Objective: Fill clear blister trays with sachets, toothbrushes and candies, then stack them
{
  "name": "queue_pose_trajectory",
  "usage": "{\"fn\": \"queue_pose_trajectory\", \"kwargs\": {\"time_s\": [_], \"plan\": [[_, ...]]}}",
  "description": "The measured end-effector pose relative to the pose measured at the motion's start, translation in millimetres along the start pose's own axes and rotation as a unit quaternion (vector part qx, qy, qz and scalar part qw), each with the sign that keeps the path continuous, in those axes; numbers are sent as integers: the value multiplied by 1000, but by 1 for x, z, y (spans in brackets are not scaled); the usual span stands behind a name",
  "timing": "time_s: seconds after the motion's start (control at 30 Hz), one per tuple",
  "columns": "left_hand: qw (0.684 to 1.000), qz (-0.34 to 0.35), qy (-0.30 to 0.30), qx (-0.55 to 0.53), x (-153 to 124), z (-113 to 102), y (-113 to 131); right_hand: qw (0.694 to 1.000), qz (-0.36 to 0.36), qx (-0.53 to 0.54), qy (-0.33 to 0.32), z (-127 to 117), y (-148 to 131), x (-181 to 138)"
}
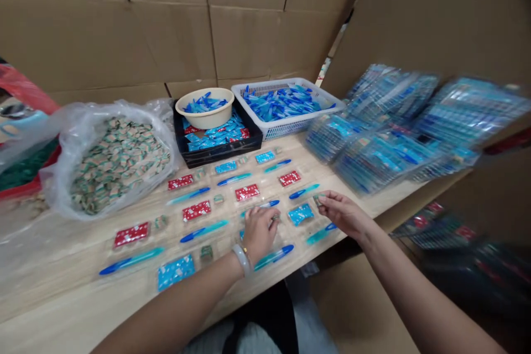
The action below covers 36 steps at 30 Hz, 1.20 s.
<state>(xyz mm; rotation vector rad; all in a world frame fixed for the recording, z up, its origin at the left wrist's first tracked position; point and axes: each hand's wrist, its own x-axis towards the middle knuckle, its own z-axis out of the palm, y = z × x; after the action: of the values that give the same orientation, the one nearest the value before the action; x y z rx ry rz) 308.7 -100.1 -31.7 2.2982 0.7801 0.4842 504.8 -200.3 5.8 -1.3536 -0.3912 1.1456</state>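
My right hand [341,213] pinches a small green-and-beige block [318,199] beside a blue packet with white dots [301,214]. My left hand [258,233], with a bracelet at its wrist, is over another clear tray and partly hides a blue packet. Its thumb and fingers are closed around a small block [274,218], mostly hidden. Around both hands lie rows of shallow clear trays. They hold blue pens [274,257], red packets [196,211] or blue packets, and in several a small block [206,253].
At left stands a plastic bag [58,177] full of small blocks. Behind are a black tray [224,154] of packets, a cream bowl [207,120] of blue pieces and a white basket [290,130] of blue pieces. Stacked filled clear packs [385,160] crowd the wooden table's right side.
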Motion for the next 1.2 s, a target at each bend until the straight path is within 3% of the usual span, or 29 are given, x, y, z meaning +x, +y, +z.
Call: {"fn": "queue_pose_trajectory", "kwargs": {"time_s": [0.2,0.77,0.9,1.0,1.07,1.2], "plan": [[996,46,-15,79,-2,7,3,996,-9,-68,-54,4,5,14],[995,6,-28,97,4,-4,3,959,-80,-239,-130,38,-5,77],[986,68,-64,134,-1,-10,-6,944,-101,-281,-142,38,-6,85],[964,175,-100,171,-8,-9,-16,909,-124,-360,-169,43,-6,94],[951,216,-116,189,-11,-7,-21,865,-163,-438,-183,50,-6,102],[952,203,-115,200,-12,-14,-26,750,-233,-589,-189,67,-8,119]]}}
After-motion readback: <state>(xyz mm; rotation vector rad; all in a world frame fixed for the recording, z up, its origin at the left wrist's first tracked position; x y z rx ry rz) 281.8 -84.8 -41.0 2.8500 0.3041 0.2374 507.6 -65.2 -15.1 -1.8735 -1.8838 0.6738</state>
